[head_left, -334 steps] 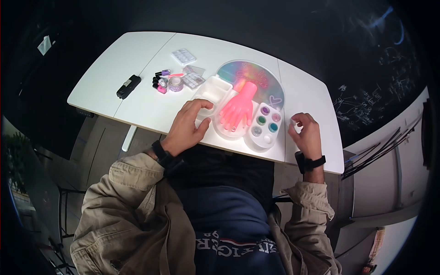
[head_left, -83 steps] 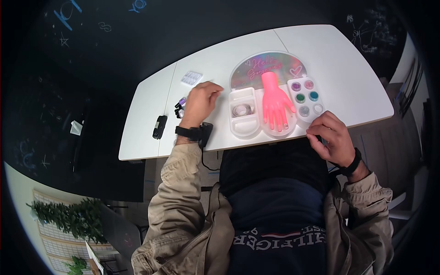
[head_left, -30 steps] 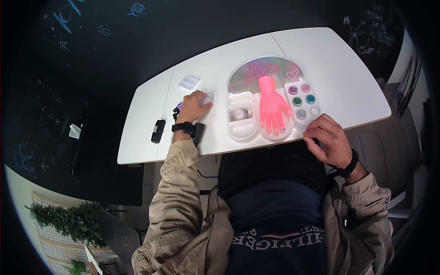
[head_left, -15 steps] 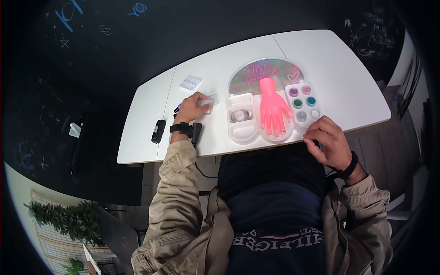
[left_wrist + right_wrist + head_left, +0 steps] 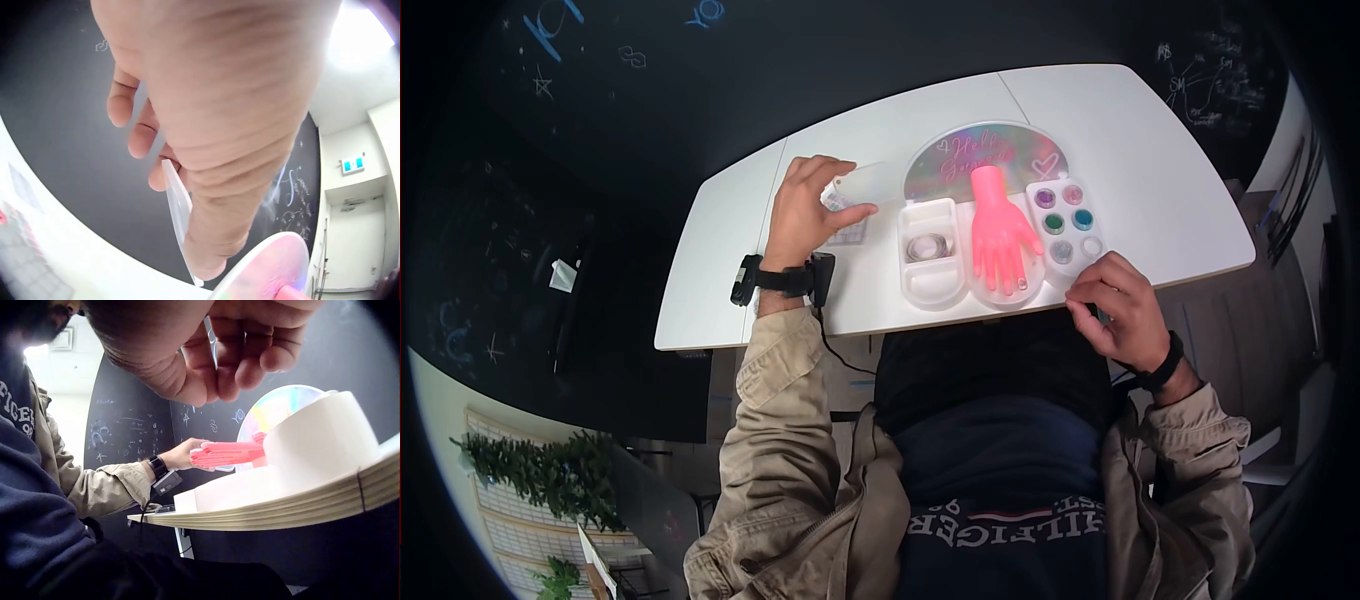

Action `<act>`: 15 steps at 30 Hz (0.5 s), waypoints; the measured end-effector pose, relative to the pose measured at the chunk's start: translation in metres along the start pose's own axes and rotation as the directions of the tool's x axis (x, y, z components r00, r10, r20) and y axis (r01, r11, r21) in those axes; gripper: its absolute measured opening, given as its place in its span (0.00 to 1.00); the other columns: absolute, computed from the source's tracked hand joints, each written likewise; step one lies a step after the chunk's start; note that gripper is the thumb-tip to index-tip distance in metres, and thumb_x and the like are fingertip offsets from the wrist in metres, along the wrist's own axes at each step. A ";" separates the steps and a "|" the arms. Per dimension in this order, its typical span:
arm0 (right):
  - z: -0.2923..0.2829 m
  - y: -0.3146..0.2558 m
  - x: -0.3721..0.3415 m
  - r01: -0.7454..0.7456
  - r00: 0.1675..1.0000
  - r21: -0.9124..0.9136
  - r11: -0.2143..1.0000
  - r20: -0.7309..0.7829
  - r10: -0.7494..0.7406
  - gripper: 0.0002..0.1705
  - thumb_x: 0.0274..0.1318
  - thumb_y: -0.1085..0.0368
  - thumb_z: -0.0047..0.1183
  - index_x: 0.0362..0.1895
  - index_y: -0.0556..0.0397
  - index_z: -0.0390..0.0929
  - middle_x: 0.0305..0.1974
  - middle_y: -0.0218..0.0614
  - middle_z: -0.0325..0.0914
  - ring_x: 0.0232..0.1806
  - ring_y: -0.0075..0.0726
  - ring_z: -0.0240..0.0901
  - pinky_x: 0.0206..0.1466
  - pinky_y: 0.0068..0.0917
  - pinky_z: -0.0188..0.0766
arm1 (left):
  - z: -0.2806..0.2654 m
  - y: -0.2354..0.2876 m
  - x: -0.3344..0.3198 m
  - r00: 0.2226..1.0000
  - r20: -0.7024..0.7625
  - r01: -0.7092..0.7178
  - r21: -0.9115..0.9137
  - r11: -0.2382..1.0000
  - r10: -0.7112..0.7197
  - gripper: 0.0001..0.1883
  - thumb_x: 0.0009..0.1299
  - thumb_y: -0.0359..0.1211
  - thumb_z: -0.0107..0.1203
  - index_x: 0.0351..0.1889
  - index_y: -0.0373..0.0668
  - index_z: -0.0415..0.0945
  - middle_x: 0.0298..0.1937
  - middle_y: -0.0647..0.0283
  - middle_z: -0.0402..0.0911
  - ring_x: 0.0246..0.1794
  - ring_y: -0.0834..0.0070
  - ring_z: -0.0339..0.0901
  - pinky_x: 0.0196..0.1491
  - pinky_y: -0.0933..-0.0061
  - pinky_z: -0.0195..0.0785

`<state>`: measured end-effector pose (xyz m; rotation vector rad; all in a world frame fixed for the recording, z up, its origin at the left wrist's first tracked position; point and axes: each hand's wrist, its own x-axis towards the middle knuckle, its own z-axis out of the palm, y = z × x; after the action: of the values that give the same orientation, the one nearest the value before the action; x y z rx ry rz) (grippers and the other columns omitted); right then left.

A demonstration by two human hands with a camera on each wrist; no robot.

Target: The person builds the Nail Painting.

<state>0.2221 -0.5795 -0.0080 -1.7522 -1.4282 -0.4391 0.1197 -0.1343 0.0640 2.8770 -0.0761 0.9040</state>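
Between thumb and fingertips my left hand (image 5: 805,205) pinches a thin translucent plastic plate (image 5: 867,182), like a case lid, held up off the table. The left wrist view shows the plate edge-on. Under that hand lies a clear compartment case (image 5: 847,232) with small pieces inside. My right hand (image 5: 1122,310) hovers at the table's front edge, fingers loosely bent, nothing visible in it. Just beyond it stands a white nail-station tray (image 5: 915,292) with a pink model hand (image 5: 1000,235), a round clear container (image 5: 927,248) in the left section and several glitter pots (image 5: 1054,222) at right.
An iridescent half-round backboard (image 5: 970,150) rises behind the pink hand. A black device (image 5: 745,280) lies near the table's left side, partly behind my wrist. My left hand and wrist hide the spot where nail polish bottles lay. A dark chalkboard wall (image 5: 800,70) runs along the back.
My left hand has lifted the clear plate off the compartment case. Earlier, the round container went from beside the bottles into the tray. Lately the right hand has stayed still.
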 end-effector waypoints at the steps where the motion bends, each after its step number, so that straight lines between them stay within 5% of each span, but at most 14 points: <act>1: 0.000 0.000 0.000 -0.002 1.000 0.000 1.000 -0.001 0.002 0.08 0.53 0.76 0.72 0.37 0.54 0.88 0.39 0.36 0.83 0.40 0.45 0.81 0.41 0.38 0.79 | -0.004 0.006 0.002 0.999 -0.021 -0.050 -0.051 0.997 0.049 0.34 0.55 0.44 0.89 0.59 0.43 0.90 0.54 0.59 0.92 0.59 0.56 0.85 0.63 0.55 0.79; 8: 0.000 -0.001 0.001 0.000 1.000 -0.001 1.000 -0.003 0.000 0.08 0.53 0.76 0.72 0.37 0.54 0.88 0.39 0.37 0.83 0.40 0.46 0.81 0.41 0.38 0.80 | 0.012 0.053 0.003 0.984 0.103 -0.121 -0.212 0.970 0.145 0.32 0.58 0.48 0.87 0.56 0.42 0.91 0.52 0.58 0.92 0.57 0.55 0.86 0.61 0.54 0.80; 15: -0.001 0.001 0.001 0.008 1.000 -0.006 1.000 -0.004 -0.008 0.08 0.52 0.76 0.72 0.37 0.55 0.88 0.39 0.37 0.83 0.40 0.46 0.81 0.41 0.38 0.80 | 0.040 0.061 -0.003 0.928 0.347 -0.097 -0.122 0.988 0.134 0.34 0.59 0.52 0.85 0.57 0.40 0.91 0.54 0.55 0.92 0.58 0.54 0.86 0.61 0.55 0.82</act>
<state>0.2231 -0.5797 -0.0075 -1.7500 -1.4329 -0.4516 0.1342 -0.1996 0.0362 2.9245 -0.3195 0.3704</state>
